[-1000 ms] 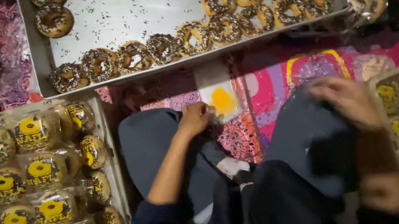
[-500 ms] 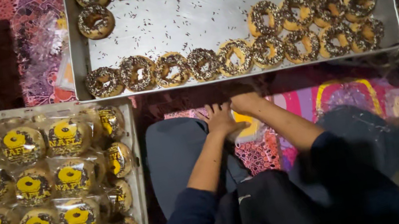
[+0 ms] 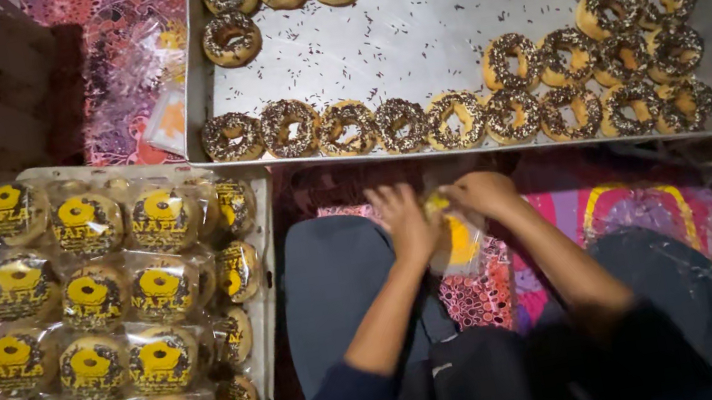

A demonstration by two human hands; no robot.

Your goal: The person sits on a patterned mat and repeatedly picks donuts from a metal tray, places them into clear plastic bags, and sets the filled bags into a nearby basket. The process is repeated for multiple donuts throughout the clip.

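**Doughnut going into a clear bag**

Hands meet over the lap: the left hand point(image 3: 406, 221) and the right hand point(image 3: 482, 193) are both closed on a small clear bag point(image 3: 458, 245) with a yellow round label, just below the metal tray point(image 3: 442, 22). In my judgement the bag is thin, light and slippery, best pinched at its open edge. Sprinkled doughnuts point(image 3: 458, 115) look soft and easily smeared. Wrapped doughnuts point(image 3: 117, 298) with yellow-and-black labels fill the left crate point(image 3: 265, 244).
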